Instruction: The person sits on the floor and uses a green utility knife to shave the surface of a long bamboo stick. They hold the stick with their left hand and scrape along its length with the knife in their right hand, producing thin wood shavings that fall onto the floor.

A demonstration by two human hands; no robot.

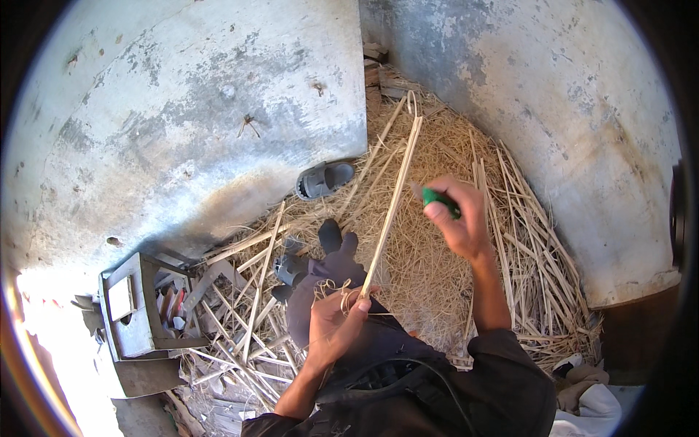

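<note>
My left hand [338, 324] is closed around the lower end of a long, pale split-bamboo strip [393, 207]. The strip slants up and away over my lap, with a curled loop at its far tip. Thin curled shavings hang about my left fingers. Off to the strip's right, my right hand [459, 218] grips a knife by its green handle [441, 203]. Its short blade [417, 191] points toward the strip and looks slightly apart from it.
Shavings [437, 291] cover the floor. Loose strips lie in a pile [539, 255] at right and more [251, 320] at left. A grey clog [325, 180] rests by the weathered wall [182, 95]. At left stands an open-fronted box [149, 313] holding small items. Cloth [586, 397] lies lower right.
</note>
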